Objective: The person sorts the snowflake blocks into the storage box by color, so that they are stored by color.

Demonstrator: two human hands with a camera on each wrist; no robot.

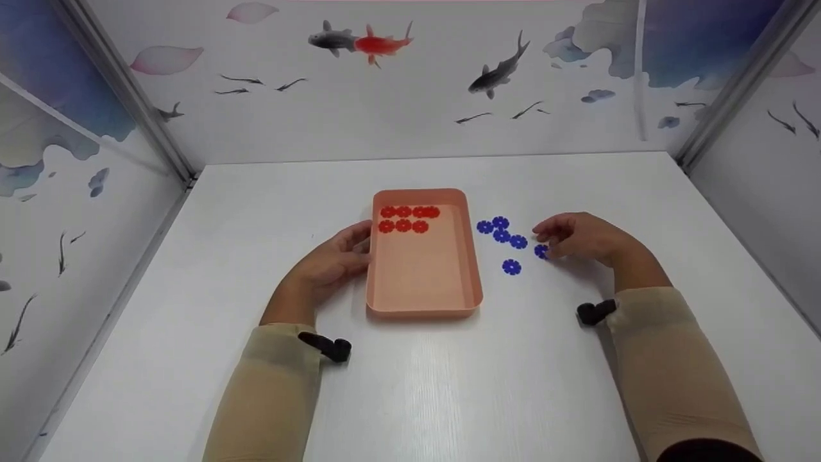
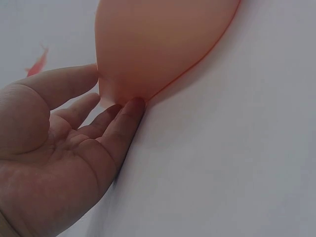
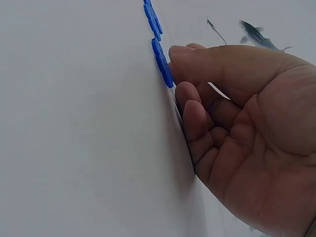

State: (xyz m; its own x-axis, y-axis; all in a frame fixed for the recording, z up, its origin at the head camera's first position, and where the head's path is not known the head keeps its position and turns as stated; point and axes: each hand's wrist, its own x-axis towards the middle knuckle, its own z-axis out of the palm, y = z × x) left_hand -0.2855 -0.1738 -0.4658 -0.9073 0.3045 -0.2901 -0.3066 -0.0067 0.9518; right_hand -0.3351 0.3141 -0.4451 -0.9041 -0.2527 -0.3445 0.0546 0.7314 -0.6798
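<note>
A pink rectangular tray (image 1: 423, 276) stands on the white table, with several red flower-shaped discs (image 1: 403, 226) in two rows at its far end. Its left side is touched by my left hand (image 1: 333, 260); in the left wrist view the thumb and fingertips rest against the outer wall (image 2: 153, 44), fingers lightly bent. To the tray's right lie several blue flower-shaped discs (image 1: 501, 235). Over the rightmost blue disc (image 1: 541, 251) is my right hand (image 1: 587, 239), thumb and index finger apart. The right wrist view shows that disc (image 3: 162, 63) flat on the table, right by the fingertips.
White panels painted with fish (image 1: 500, 67) and petals stand behind the table (image 1: 449, 378) and along both sides. A black wrist camera (image 1: 330, 346) is strapped to the left sleeve, another black camera (image 1: 595, 312) to the right one.
</note>
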